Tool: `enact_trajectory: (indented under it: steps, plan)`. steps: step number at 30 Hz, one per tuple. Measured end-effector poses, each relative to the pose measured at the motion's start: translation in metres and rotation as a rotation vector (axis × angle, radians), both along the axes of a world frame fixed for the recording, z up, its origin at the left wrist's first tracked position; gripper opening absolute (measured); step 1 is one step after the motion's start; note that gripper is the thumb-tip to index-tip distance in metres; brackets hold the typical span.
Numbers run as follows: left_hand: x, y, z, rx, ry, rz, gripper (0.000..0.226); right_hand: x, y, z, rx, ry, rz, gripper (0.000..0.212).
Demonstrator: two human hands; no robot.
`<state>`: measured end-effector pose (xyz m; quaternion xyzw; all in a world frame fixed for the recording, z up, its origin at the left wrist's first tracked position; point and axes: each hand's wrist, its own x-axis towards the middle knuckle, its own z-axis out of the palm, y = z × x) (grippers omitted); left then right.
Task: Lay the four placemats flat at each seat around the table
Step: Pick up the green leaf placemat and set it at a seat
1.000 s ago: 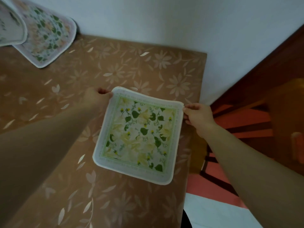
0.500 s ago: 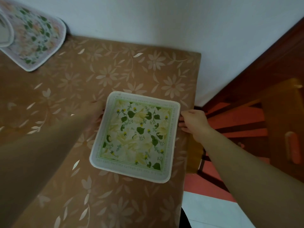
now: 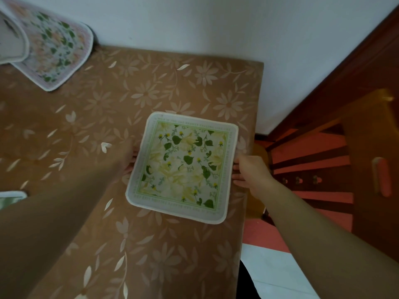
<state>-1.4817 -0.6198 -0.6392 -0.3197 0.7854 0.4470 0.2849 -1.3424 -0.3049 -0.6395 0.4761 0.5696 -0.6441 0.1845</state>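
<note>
Green-and-yellow floral placemat (image 3: 182, 167) lies flat on the table (image 3: 151, 87), right of frame centre, its right edge close to the table's right edge. Table covered in a brown cloth with a pale flower print. Left hand (image 3: 127, 157) at the mat's left edge, fingertips at or under the rim; whether they pinch the mat or only touch it cannot be told, as the hand is seen from behind. Right hand (image 3: 251, 172) at the mat's right edge, fingers (image 3: 237, 167) loosely curled and pointing at the rim, touching or just beside it; no clear grip visible. Pink-bordered floral placemat (image 3: 56, 52) in the upper left of the frame, partly covered by another mat (image 3: 10, 42) at the corner. A sliver of a green mat (image 3: 10, 198) at the left edge, mid-height. White wall (image 3: 216, 24) behind the table.
</note>
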Motion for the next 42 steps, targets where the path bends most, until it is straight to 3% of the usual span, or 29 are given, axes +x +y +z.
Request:
enact_trajectory:
  steps: [22, 32, 42]
  plan:
    - [0.003, 0.01, 0.003, 0.063, 0.018, 0.018, 0.053, -0.003, -0.003, 0.007, 0.018, 0.039, 0.074, 0.02]
    - [0.023, 0.005, 0.017, 0.081, 0.096, 0.069, 0.041, 0.001, -0.005, 0.016, 0.055, 0.049, 0.125, 0.021]
    - [0.097, -0.02, 0.089, 0.23, 0.097, 0.204, 0.059, 0.011, -0.082, 0.062, -0.201, 0.062, 0.301, 0.03]
